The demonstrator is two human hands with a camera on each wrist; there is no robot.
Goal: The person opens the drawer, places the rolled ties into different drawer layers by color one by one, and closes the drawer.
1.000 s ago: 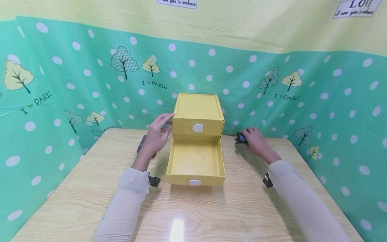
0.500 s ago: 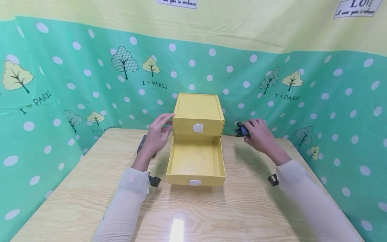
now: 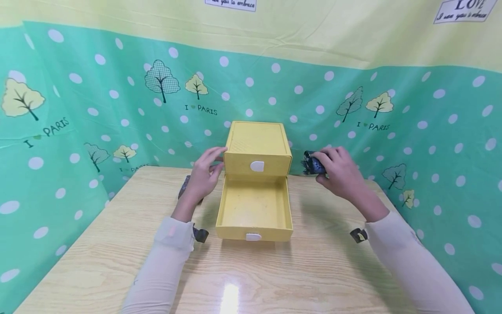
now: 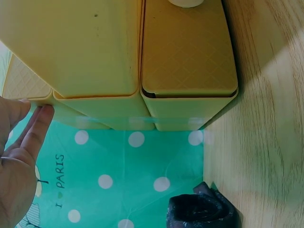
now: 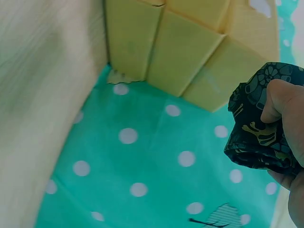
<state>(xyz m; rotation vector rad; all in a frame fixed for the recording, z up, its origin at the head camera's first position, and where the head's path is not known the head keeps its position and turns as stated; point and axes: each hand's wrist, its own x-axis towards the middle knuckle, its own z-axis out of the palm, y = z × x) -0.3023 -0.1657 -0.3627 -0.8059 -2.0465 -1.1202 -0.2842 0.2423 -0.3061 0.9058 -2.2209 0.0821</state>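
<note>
We hold our left hand (image 3: 201, 174) raised with the fingers straight and slightly spread, its fingertips (image 4: 40, 116) reaching forward and gripping nothing. Our right hand (image 3: 337, 168) is lifted higher, its fingers (image 5: 280, 102) curled tight (the thumb is hidden from us). Both forearms, in pale sleeves, stretch forward and angle slightly inward.

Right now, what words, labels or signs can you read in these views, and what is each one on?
"I PARIS", with a small heart between the words: printed several times under the trees on the green dotted cloth, and seen once more in the left wrist view.
"LOVE": white label on the yellow cloth, top right; the small line beneath is blurred.
"...you to embrace": white label at the top edge, cut off.
Yellow drawer box: no text.
</note>
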